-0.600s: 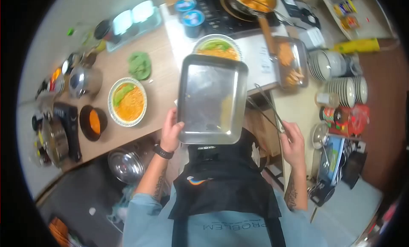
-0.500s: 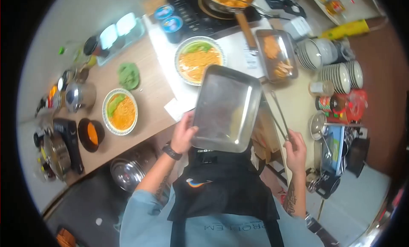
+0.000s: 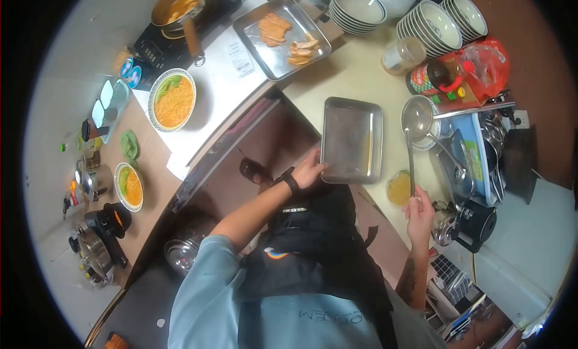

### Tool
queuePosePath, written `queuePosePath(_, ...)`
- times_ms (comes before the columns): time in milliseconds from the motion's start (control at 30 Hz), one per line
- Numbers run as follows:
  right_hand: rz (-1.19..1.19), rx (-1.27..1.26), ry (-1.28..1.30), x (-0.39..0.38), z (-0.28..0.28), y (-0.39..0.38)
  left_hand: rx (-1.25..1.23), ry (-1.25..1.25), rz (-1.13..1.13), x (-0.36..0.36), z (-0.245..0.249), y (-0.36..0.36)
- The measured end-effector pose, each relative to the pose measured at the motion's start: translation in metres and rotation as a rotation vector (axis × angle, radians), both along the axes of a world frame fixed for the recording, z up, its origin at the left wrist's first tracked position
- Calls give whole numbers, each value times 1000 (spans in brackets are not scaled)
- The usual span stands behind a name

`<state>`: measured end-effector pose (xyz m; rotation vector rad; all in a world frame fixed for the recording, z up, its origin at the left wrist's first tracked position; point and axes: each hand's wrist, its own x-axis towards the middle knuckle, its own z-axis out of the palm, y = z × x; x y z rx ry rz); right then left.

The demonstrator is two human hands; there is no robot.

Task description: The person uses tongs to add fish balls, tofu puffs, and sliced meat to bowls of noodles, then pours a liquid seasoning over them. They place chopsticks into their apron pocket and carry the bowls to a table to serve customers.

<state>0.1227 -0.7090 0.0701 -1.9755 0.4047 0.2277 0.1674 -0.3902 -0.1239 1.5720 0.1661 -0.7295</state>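
My left hand [image 3: 310, 169] grips the lower left corner of a metal tray [image 3: 349, 138], fingers at its rim. The tray holds no food, only a yellowish smear of liquid along its right side, and overlaps the edge of the cream counter in this view. My right hand [image 3: 419, 214] is closed around metal tongs [image 3: 412, 165], whose tips point away from me toward a strainer ladle [image 3: 418, 115]. Just left of the tongs sits a small container of something yellow [image 3: 397, 190].
Another metal tray [image 3: 256, 42] carries fried cutlets [image 3: 276, 30] and sliced pieces [image 3: 303, 49]. Noodle bowls [image 3: 173, 102] stand left, a pan [image 3: 174, 12] on the cooktop. Stacked bowls [image 3: 358, 10], a jar [image 3: 403, 56], a sauce bottle [image 3: 428, 77] and a blue utensil tray [image 3: 475, 150] line the right.
The view has swung right. The tray in my left hand has moved from beside the noodle bowl to the cream counter. The tongs have gone from slanted to nearly straight ahead.
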Motion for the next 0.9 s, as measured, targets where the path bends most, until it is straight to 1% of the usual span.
queuePosePath(33, -16, 20, 32, 3, -2, -7, 8, 8, -1, -1, -1, -9)
queuePosePath(100, -20, 53, 67, 12, -7, -12, -92, 49, 49, -2, 0, -18)
queuePosePath(133, -41, 110, 96, 18, -8, -11, -93, 134, 62, -1, 11, -15)
queuePosePath(233, -30, 238, 159, 39, -15, -1, -63, 108, 98, -12, -5, 18)
queuePosePath(267, -19, 301, 201, 47, -24, 9, -135, 142, 210, -17, 12, 38)
queuePosePath(300, 5, 325, 234, 54, -31, 13, -124, 130, 357, -21, 29, 57)
queuePosePath(333, 45, 364, 285, 61, -34, 19, -143, 92, 516, -27, 33, 80)
queuePosePath(367, 126, 219, 307, 71, -40, 25, -172, 54, 663, -31, 34, 103)
queuePosePath(400, 157, 148, 318, 78, -45, 27, -194, 8, 816, -36, 44, 128)
queuePosePath(433, 176, 72, 318, 86, -49, 31, -177, 54, 962, -37, 48, 155)
queuePosePath(500, 197, 84, 278, 111, -33, 61, -175, -65, 1230, -36, 50, 205)
queuePosePath(533, 179, 99, 247, 120, -24, 77, -185, -75, 1249, -35, 52, 225)
queuePosePath(600, 209, 93, 177, 146, -13, 109, -331, -149, 1466, -28, 56, 264)
queuePosePath(633, 228, 94, 120, 158, -6, 126, -351, -158, 1477, -24, 55, 278)
queuePosePath(700, 225, 112, 65, 180, 11, 172, -515, -195, 1509, -12, 50, 302)
queuePosePath(733, 260, 172, 8, 190, 19, 193, -635, -200, 1477, -10, 51, 311)
queuePosePath(767, 292, 238, -55, 199, 27, 215, -696, -221, 1493, -3, 52, 317)
queuePosePath(833, 307, 223, -70, 211, 46, 256, -720, -243, 1438, 4, 49, 325)
queuePosePath(867, 362, 214, -67, 216, 56, 272, -694, -242, 1447, 9, 49, 325)
queuePosePath(900, 415, 205, -67, 223, 64, 286, -718, -269, 1446, 13, 45, 325)
